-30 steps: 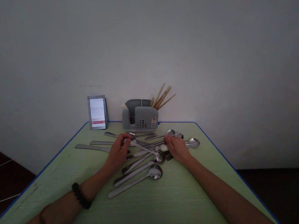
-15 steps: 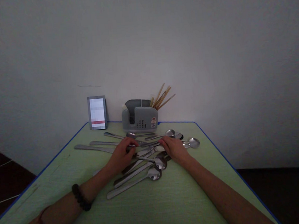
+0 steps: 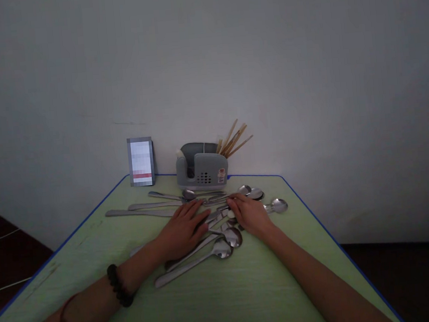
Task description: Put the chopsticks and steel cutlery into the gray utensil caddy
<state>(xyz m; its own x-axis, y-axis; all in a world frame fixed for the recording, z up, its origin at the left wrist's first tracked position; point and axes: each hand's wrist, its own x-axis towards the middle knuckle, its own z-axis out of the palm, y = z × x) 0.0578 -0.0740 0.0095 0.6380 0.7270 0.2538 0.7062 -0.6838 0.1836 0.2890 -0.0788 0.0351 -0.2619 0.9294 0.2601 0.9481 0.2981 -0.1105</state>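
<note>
A loose heap of metal cutlery lies across the table between my hands. My left hand (image 3: pixel 185 228) rests palm down over its left part, fingers spread across several handles. My right hand (image 3: pixel 249 213) is on the right side of the heap with its fingers curled inward; whatever lies under them is mostly hidden. Closest to me lies a spoon (image 3: pixel 222 249), its handle pointing left, with another spoon (image 3: pixel 233 237) just behind it. Long flat handles (image 3: pixel 132 212) stick out left of my left hand. Beyond my right hand shows a spoon bowl (image 3: pixel 279 205).
Behind the cutlery, a grey utensil caddy (image 3: pixel 210 174) stands near the wall with wooden chopsticks (image 3: pixel 237 140) leaning out of its right side. A phone (image 3: pixel 141 162) with a blurred screen is propped at the back left. The green table (image 3: pixel 227 305) has a blue edge.
My left hand has gone from bent, gathered fingers to spread ones, lying flatter over the cutlery and reaching slightly right. My right hand has stayed in nearly the same place.
</note>
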